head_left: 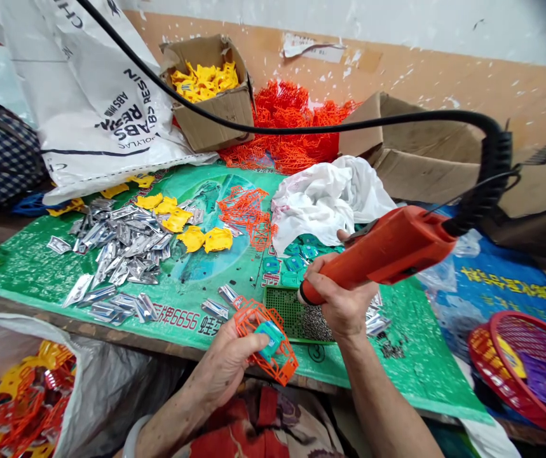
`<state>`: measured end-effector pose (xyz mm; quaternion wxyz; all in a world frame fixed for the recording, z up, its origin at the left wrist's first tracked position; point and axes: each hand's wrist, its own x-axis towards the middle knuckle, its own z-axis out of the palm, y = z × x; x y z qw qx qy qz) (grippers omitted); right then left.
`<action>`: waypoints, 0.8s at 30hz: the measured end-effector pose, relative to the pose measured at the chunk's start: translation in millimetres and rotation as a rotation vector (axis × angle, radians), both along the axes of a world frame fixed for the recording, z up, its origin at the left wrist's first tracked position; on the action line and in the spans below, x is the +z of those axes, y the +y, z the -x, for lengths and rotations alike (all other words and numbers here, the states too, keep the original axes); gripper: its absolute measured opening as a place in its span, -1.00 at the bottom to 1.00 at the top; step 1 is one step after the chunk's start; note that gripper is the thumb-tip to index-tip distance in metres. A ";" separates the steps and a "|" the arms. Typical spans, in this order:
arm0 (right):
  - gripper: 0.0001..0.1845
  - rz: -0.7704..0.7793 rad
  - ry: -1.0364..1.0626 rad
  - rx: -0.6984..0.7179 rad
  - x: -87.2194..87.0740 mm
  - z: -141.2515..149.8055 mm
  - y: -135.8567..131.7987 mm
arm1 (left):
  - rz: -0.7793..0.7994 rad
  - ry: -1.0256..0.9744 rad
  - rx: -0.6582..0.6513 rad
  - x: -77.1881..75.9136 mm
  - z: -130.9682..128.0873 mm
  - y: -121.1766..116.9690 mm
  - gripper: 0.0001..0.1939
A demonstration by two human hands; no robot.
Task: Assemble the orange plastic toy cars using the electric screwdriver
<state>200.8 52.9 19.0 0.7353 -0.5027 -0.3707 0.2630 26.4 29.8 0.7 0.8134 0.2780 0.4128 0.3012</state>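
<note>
While the left hand (227, 362) keeps a clenched grip on an orange frame (266, 340) with a teal piece (271, 337) inside, low over the near tabletop (39, 267) edge, the right hand (337, 296) is clenched round an orange tool (382, 251) just above and right of it. Under the tool lies a green tray (286, 312). Farther left lie silver parts (120, 251) and yellow parts (191, 236). Beyond sit a white cloth (325, 197), an orange pile (292, 124) and a box (213, 95) of yellow pieces.
</note>
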 end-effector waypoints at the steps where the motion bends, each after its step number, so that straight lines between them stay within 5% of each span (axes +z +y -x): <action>1: -0.31 -0.005 0.003 0.003 0.0 -0.1 -0.1 | 0.001 -0.003 0.003 -0.4 -0.1 0.0 -0.80; 6: -0.36 -0.053 0.016 0.019 0.4 1.2 -0.6 | 0.018 0.009 0.005 -3.4 0.5 -0.9 -0.77; 13: -0.70 -0.043 -0.035 0.026 -0.3 0.3 -1.8 | 0.016 0.023 0.019 -3.5 -0.5 -0.4 -0.74; 24: -0.85 -0.024 -0.055 0.025 0.8 1.8 -2.4 | 0.025 0.004 0.030 -4.6 2.1 -2.5 -0.70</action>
